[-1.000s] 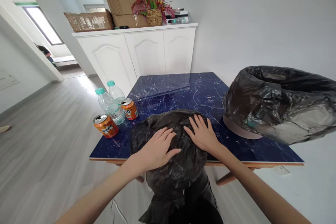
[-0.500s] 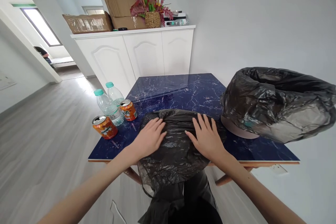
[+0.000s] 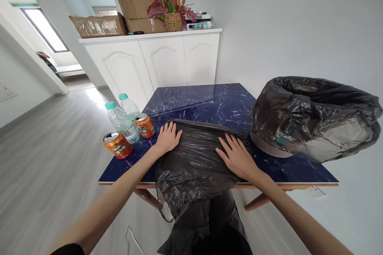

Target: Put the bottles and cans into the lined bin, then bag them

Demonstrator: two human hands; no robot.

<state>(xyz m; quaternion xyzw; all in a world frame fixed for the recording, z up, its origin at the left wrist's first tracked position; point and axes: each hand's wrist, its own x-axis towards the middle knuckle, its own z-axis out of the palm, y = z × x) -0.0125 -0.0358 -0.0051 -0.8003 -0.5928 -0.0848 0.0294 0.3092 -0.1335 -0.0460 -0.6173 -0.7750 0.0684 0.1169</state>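
Note:
A black plastic bag (image 3: pixel 196 159) lies spread over the near edge of the dark blue marble table (image 3: pixel 206 101) and hangs down toward me. My left hand (image 3: pixel 168 138) lies flat and open on the bag's left side, fingers pointing away from me. My right hand (image 3: pixel 237 156) rests flat and open on the bag's right side. Both palms press on the plastic. Neither hand holds anything.
A bin lined with a black bag (image 3: pixel 311 117) stands at the table's right. Two water bottles (image 3: pixel 121 119) and two orange soda cans (image 3: pixel 117 145) sit at the left corner. Behind the table stands a white cabinet (image 3: pixel 155 61) with cardboard and a flower basket (image 3: pixel 172 16).
Both hands have slid apart, the left going left and forward, the right going right. The bunched bag has spread flatter and wider on the table.

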